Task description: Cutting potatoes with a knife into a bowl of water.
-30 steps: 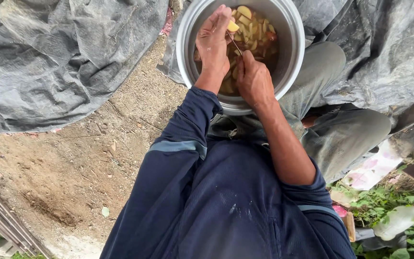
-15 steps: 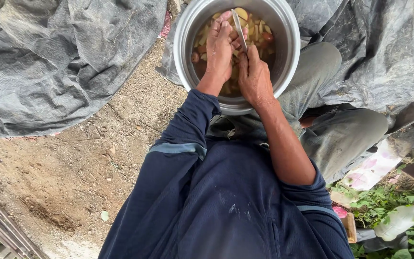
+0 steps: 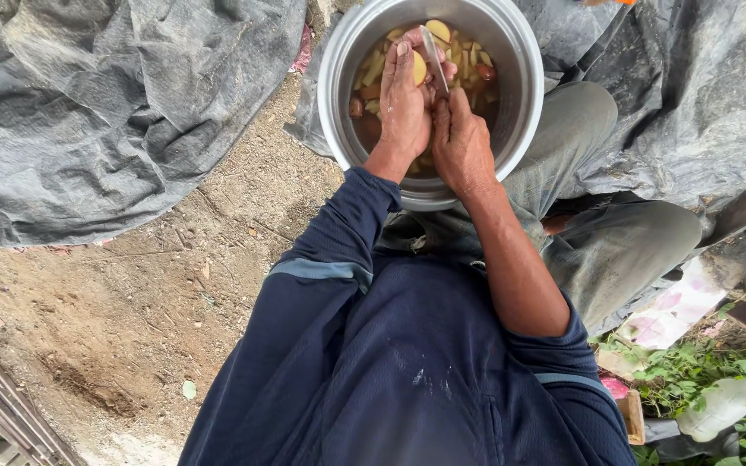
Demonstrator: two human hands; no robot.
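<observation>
Resting in left hand [image 3: 405, 102]: potato piece [image 3: 420, 67]

A crumpled grey tarp [image 3: 88, 112] covered the far left, with bare dirt ground [image 3: 114, 319] nearer. Another grey sheet [image 3: 701, 95] lay far right. Green weeds [image 3: 718, 380] and a pale plastic bottle [image 3: 718, 407] sat near right.
</observation>
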